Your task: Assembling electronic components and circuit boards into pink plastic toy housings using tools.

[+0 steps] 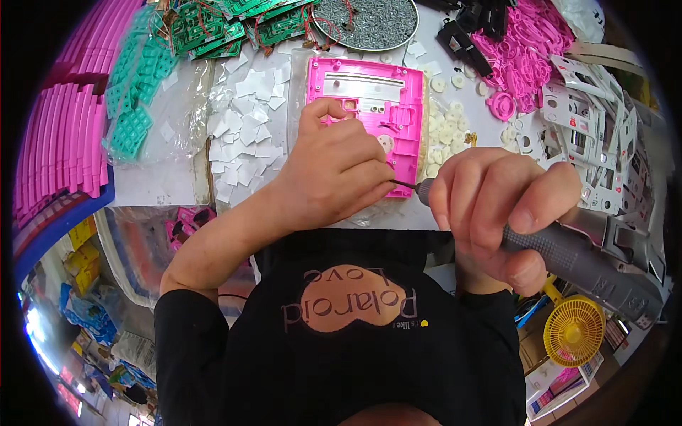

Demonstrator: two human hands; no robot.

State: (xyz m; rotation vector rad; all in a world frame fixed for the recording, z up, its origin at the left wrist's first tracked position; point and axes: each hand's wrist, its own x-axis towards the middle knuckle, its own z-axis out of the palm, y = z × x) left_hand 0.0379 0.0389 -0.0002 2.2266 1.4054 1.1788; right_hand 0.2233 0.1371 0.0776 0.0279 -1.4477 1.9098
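Observation:
A bright pink plastic housing (406,145) lies inner side up on the table, with ribs, screw posts and a silvery strip (362,86) in its upper part. Over its left and middle part rests my left hand (339,160), fingers curled in. Whatever those fingertips pinch, if anything, is hidden beneath them. My right hand (497,206) is wrapped round a grey electric screwdriver (590,273), held at a slant. Its thin dark bit points left and ends beside my left little finger, over the housing's lower right. A pale round disc (386,143) sits inside the housing.
White square pieces (245,121) lie left of the housing; cream round parts (446,131) lie right. Farther off are a round tray of screws (366,21), green circuit boards (206,32), pink rings (522,50) and white printed panels (590,121). Pink housings (60,145) are stacked far left.

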